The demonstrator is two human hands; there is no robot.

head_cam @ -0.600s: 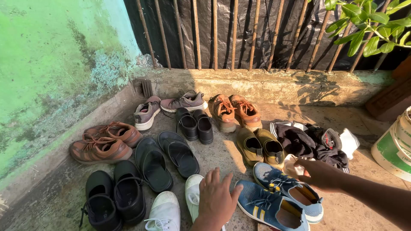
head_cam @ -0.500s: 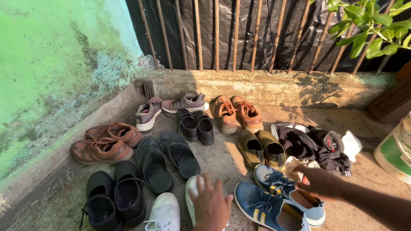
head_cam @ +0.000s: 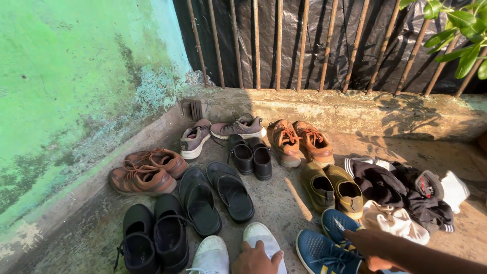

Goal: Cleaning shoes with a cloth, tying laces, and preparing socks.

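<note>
While both hands sit at the bottom edge of the frame, left hand (head_cam: 256,260) resting on a white shoe (head_cam: 264,241), grip not discernible, right hand (head_cam: 373,251) over blue sneakers (head_cam: 324,246), closure not discernible, black sandals (head_cam: 215,195) left of centre.

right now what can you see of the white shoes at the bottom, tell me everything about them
The white shoes are a pair of pale, smooth-looking sneakers standing side by side on the concrete floor, toes pointing away, at the bottom edge of the view, so only their front halves show. The left one has white laces. The left hand rests on top of the right-hand shoe, covering its middle. Black sandals sit to their left, blue sneakers to their right, neither clearly touching them.
</note>
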